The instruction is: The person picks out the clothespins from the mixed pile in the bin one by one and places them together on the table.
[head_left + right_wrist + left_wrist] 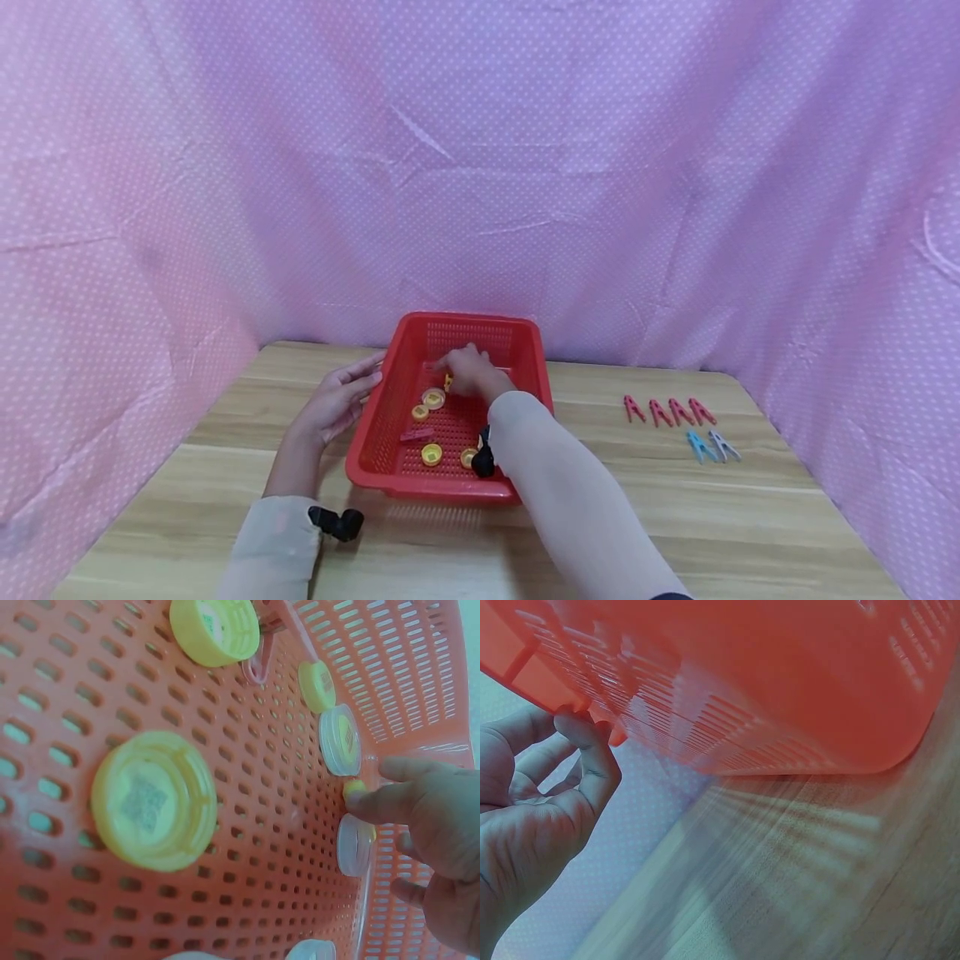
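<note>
A red perforated plastic basket sits on the table, with its near end toward me. My left hand pinches its left rim between thumb and fingers, as the left wrist view shows. My right hand reaches inside near the far end, fingers extended. One fingertip meets a small yellow piece, apparently a yellow clothespin, beside a clear round lid. Yellow bottle caps, a clear-rimmed lid and a pink clothespin lie on the basket floor. My right forearm hides part of the basket.
Right of the basket, several pink clothespins lie in a row on the wooden table. Below them are a blue clothespin and a grey one. A pink dotted curtain surrounds the table's back and sides.
</note>
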